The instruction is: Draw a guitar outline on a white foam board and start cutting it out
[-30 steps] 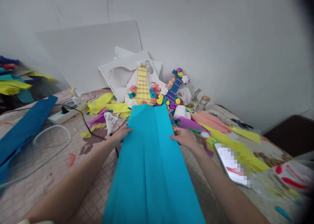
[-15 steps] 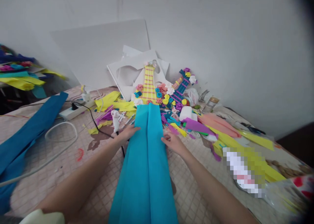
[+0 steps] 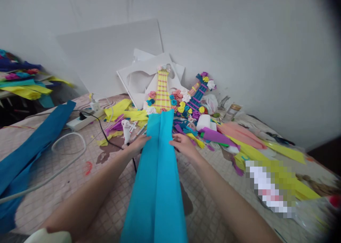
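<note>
A long strip of turquoise crepe paper [image 3: 158, 172] runs from the bottom of the view up the middle of the table, folded narrow along its length. My left hand [image 3: 139, 143] presses its left edge near the far end, fingers curled on the paper. My right hand [image 3: 183, 145] grips the right edge opposite, fingers bent round the fold. Just beyond the strip's far end stands a yellow paper guitar [image 3: 162, 92] decked with paper flowers, with a blue one [image 3: 198, 93] beside it.
A dark blue paper strip [image 3: 32, 143] lies at the left, beside a white power strip [image 3: 81, 120] and a black cable [image 3: 103, 133]. A white glue gun [image 3: 125, 129] sits by my left hand. Yellow, purple and pink paper [image 3: 239, 140] clutter the right. White boards [image 3: 112, 54] lean on the wall.
The turquoise paper has been folded inward and is much narrower than a second ago. My right hand has moved left towards my left hand with the paper's edge.
</note>
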`<state>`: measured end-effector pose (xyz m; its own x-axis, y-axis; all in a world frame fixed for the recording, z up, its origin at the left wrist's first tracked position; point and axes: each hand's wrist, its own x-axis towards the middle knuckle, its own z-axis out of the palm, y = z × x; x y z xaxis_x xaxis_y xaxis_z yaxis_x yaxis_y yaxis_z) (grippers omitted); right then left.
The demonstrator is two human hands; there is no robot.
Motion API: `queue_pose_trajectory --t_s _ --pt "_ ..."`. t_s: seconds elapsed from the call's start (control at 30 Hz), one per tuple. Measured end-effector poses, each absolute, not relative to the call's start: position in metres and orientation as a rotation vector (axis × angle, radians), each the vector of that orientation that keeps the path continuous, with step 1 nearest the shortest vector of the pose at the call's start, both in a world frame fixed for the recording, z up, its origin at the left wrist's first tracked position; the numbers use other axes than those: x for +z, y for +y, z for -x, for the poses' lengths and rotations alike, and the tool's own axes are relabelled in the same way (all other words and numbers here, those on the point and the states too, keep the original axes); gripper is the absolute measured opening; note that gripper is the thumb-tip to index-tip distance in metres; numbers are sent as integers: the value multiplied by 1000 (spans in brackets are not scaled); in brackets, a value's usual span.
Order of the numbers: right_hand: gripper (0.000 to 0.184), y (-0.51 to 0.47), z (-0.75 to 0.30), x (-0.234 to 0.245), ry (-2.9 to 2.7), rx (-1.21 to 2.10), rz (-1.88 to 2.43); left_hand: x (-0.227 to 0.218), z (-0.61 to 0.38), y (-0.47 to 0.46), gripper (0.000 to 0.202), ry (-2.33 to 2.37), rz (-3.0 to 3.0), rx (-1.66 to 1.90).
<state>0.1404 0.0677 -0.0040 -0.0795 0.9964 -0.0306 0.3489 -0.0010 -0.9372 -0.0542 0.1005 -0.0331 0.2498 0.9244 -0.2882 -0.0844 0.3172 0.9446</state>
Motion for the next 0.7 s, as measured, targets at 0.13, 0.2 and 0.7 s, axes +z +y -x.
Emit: queue_pose_trajectory --t_s 0.13,0.2,0.7 --pt "29 56 -103 8 -1765 1155 1137 -26 51 97 50 966 -912 839" --pt "24 54 -95 5 -1849 1155 1004 -23 52 95 55 952 -885 829" --pt "23 21 -229 -26 -1125 948 1129 56 85 -15 67 783 -888 640"
